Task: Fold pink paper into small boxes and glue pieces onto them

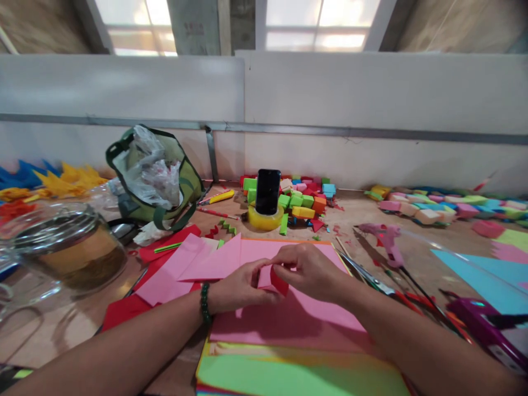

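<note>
Between my hands is a small folded paper box (268,279), pink on one side and red on another. My left hand (241,287), with a dark green bead bracelet (205,303) at the wrist, grips it from the left between thumb and fingers. On the right, the bent fingers of my right hand (307,269) close on its top and red side, hiding part of it. Both hands are above a pink paper sheet (289,327), which tops a stack of coloured paper (297,374). Folded pink pieces (218,261) overlap the sheet's left side.
A phone (268,191) stands in a yellow tape roll (264,220) before several coloured paper blocks (303,201). To the right lie scissors (367,275), a pink glue gun (385,239) and a purple stapler-like tool (482,324). Leftward stand a glass jar (70,253) and a green bag (181,170).
</note>
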Motion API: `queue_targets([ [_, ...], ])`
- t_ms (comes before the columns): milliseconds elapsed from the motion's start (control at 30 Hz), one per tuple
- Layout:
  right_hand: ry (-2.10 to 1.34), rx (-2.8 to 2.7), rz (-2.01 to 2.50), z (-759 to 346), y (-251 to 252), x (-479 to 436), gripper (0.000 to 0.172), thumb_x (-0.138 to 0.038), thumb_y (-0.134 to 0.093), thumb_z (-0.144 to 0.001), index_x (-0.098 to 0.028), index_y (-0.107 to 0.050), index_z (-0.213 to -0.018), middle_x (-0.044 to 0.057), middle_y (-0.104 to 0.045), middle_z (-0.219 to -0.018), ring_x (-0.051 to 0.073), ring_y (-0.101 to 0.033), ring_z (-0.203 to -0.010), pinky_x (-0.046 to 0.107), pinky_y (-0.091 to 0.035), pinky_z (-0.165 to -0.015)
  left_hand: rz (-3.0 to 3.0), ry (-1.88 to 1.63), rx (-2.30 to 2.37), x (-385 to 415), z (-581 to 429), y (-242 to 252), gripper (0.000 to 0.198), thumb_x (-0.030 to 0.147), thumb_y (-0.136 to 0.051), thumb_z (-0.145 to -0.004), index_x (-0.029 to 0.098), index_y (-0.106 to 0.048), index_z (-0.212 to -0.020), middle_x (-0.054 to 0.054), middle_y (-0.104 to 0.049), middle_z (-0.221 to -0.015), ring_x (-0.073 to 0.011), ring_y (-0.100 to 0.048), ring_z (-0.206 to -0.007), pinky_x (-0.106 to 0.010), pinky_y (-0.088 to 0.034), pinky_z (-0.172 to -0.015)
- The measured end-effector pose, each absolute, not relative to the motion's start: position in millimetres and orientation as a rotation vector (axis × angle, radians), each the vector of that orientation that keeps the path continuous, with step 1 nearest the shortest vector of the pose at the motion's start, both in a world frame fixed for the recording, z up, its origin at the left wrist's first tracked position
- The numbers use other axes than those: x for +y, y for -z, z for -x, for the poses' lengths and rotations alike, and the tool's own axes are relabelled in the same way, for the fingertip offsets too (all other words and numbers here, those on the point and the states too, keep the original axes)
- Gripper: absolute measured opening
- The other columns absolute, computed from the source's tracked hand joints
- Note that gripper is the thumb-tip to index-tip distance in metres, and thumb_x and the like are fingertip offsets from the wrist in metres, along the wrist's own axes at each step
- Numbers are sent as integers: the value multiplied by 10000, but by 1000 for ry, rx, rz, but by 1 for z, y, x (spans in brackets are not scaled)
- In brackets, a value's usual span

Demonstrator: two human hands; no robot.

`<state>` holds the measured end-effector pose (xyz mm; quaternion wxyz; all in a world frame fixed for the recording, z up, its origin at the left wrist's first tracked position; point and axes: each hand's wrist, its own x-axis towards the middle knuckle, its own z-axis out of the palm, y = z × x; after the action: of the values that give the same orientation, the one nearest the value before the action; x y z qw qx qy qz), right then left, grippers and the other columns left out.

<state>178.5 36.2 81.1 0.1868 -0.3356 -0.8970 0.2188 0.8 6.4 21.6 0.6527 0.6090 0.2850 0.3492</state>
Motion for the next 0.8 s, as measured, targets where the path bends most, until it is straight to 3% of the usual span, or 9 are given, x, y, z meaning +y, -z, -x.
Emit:
queue_targets([
  [133, -534, -2480, 940, -177, -76, 36, 238, -69, -510, -720, -152, -729, -675, 19, -652, -626, 91, -519, -535, 199, -338, -512, -1371, -797, 678, 6, 0, -20, 604, 240, -754, -698, 204, -532, -1259, -86, -607, -1164, -205, -567, -1013, -294, -461, -838],
  [467, -375, -2378, 1001, -171, -69, 35, 224, -40, -558, -663, -165, -731, -734, 19, -687, -674, 105, -558, -558, 199, -378, -541, -1355, -800, 704, 9, 1, -15, 481, 251, -762, -679, 133, -553, -1096, -55, -607, -973, -168, -553, -871, -268, -440, -767],
  [800, -265, -2409, 1012, -172, -60, 37, 151, -68, -611, -615, -170, -682, -699, 6, -668, -659, 108, -532, -563, 194, -339, -525, -1364, -808, 667, 4, -3, -18, 450, 237, -757, -678, 143, -562, -1072, -48, -616, -937, -199, -569, -913, -301, -455, -807],
])
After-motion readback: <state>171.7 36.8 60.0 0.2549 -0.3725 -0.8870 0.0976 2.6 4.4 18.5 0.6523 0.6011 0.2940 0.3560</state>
